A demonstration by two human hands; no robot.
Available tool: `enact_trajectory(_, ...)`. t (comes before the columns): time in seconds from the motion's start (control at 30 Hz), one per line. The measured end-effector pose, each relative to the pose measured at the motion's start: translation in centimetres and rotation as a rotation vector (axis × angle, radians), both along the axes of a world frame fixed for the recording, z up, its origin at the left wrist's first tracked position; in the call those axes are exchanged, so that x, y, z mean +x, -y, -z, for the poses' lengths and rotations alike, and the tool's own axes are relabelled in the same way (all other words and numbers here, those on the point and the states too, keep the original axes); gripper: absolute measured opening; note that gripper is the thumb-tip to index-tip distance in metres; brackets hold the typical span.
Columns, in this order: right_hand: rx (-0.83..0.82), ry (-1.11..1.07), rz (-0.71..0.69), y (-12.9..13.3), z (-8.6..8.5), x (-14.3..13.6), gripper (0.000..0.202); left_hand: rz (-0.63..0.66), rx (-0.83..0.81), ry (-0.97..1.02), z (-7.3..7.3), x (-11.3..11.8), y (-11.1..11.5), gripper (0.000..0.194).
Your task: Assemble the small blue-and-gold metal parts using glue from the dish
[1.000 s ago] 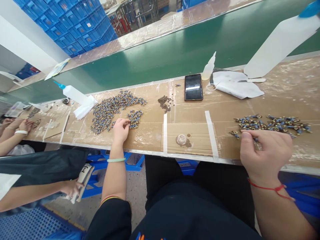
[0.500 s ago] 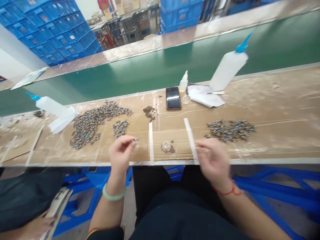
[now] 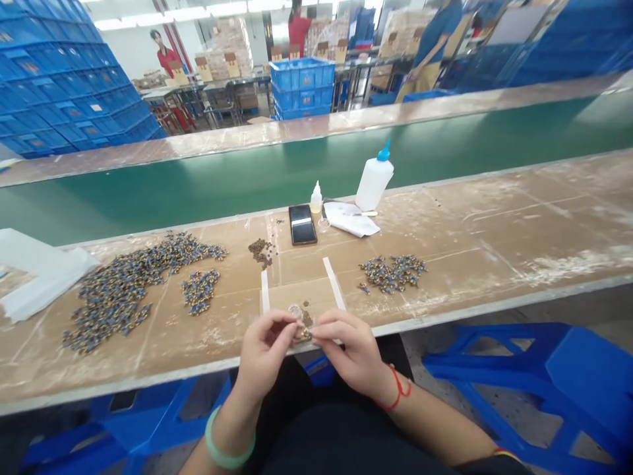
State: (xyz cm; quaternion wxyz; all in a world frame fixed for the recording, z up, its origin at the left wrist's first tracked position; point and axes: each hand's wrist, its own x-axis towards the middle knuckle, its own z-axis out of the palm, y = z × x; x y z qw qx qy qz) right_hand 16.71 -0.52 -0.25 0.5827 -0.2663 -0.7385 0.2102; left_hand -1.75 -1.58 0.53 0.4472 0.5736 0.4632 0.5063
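Note:
My left hand and my right hand meet over the front of a cardboard pad. Both are closed in a pinch around a small blue-and-gold part, whose details are too small to make out. Just behind the fingertips sits a small clear round dish, with tiny brown bits beside it. A large heap of small blue-and-gold parts and a smaller pile lie to the left. Another pile of such parts lies to the right.
Behind the pad are tiny brown pieces, a phone, a small dropper bottle, white paper and a large blue-tipped bottle. A green conveyor belt runs behind. Blue stools stand below; people are in the background.
My hands have come together from either side of the pad to its front middle, meeting at a small part. The view has tilted up and shifted right.

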Motion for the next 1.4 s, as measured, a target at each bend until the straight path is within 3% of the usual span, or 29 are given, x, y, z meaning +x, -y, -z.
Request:
enact_trajectory(0.07,0.027,0.019,0.005,-0.1,0.1,-0.1,0.016,0.073,-0.158,0.078,0.3,0.1,-0.1,0.043)
enact_trajectory(0.2,0.037,0.028,0.011,-0.4,0.8,-0.2,0.016,0.130,-0.243,0.090,1.1,0.5,-0.5,0.056)
enact_trajectory(0.3,-0.077,-0.043,-0.005,-0.8,1.4,-0.3,0.007,0.150,-0.275,0.156,2.1,0.7,-1.1,0.061)
enact_trajectory(0.47,-0.357,-0.241,-0.098,-0.9,2.0,-0.4,0.019,0.095,-0.289,0.260,3.1,1.7,-1.2,0.058)
enact_trajectory(0.57,-0.535,-0.363,-0.189,-0.7,2.2,-0.3,0.021,0.082,-0.279,0.287,2.1,2.7,-0.9,0.060)
enact_trajectory(0.7,-0.762,-0.609,-0.324,-1.1,1.3,-0.6,0.026,0.101,-0.280,0.301,-0.7,3.2,-1.4,0.063)
enact_trajectory(0.87,-0.887,-0.836,-0.367,-2.4,-0.3,-0.6,0.038,-0.130,-0.232,0.257,-3.4,1.3,-3.6,0.052)
enact_trajectory(0.97,-0.878,-0.915,-0.380,-2.7,-0.6,-0.5,0.036,-0.219,-0.218,0.232,-3.4,0.0,-4.8,0.041)
enact_trajectory(1.1,-0.872,-0.956,-0.370,-2.6,0.0,-0.3,0.032,-0.219,-0.189,0.209,-2.2,-1.1,-5.4,0.033)
enact_trajectory(1.27,-0.882,-0.980,-0.296,-2.6,1.7,0.8,0.030,-0.220,-0.081,0.004,0.1,-3.2,-7.1,0.024)
enact_trajectory(1.4,-0.908,-0.966,-0.199,-2.7,3.2,2.0,0.030,-0.219,0.056,-0.530,1.6,-5.4,-10.7,0.021)
